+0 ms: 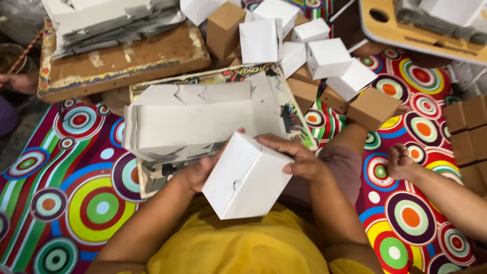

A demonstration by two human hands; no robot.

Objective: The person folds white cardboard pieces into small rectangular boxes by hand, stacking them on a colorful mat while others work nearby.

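Note:
A small white cardboard box (247, 177) is held between both hands just above my lap. My left hand (199, 171) grips its left side from below. My right hand (299, 157) rests over its upper right edge, fingers curled on top. Directly in front lies a stack of flat white box blanks (193, 122) on a printed board (284, 109). Beyond it, several folded white and brown boxes (324, 56) are piled up.
A worn brown board (127, 61) with grey-white sheets (111, 18) lies at the far left. A colourful circle-patterned mat (76, 203) covers the floor. Brown boxes (469, 132) are stacked at the right. A foot (401, 162) and leg lie at right; another person's hand (18, 81) at the left edge.

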